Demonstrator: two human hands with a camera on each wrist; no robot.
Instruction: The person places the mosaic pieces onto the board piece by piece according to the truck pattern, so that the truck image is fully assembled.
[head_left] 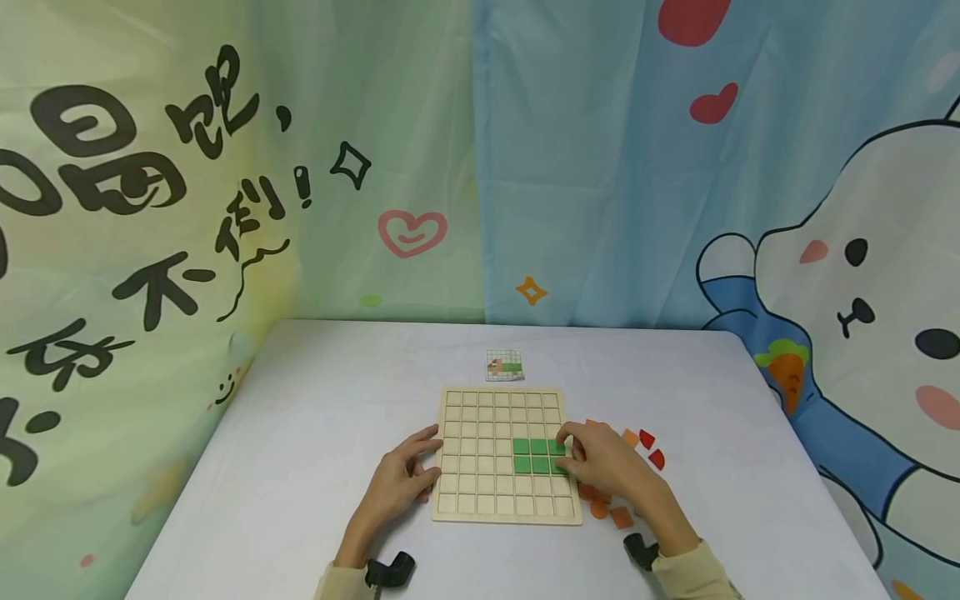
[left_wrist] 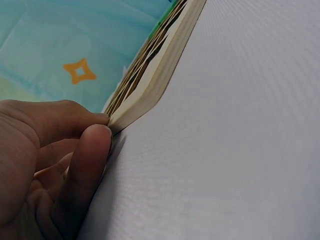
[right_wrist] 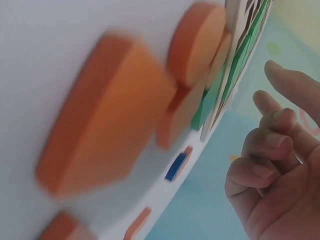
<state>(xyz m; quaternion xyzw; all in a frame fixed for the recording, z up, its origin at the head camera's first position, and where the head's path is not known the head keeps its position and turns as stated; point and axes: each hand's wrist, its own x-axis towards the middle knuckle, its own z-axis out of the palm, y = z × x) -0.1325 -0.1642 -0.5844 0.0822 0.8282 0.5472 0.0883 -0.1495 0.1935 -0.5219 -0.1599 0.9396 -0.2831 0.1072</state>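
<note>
A wooden grid board (head_left: 474,504) lies on the white table. Green square tiles (head_left: 539,457) fill two adjoining rows of cells at its right side. My left hand (head_left: 393,483) rests its thumb and fingertips against the board's left edge, seen close up in the left wrist view. Over the right edge, beside the green tiles, is my right hand (head_left: 606,458). In the right wrist view its thumb and index finger are apart, with the other fingers loosely bent and nothing visible between them. Orange pieces (right_wrist: 107,115) lie near that hand, some hidden beneath it in the head view.
A small picture card (head_left: 504,365) lies beyond the board. Red pieces (head_left: 656,459) are to the right of the right hand. A dark blue piece (right_wrist: 175,167) shows in the right wrist view. Printed curtains (head_left: 555,167) hang behind the table (head_left: 300,400).
</note>
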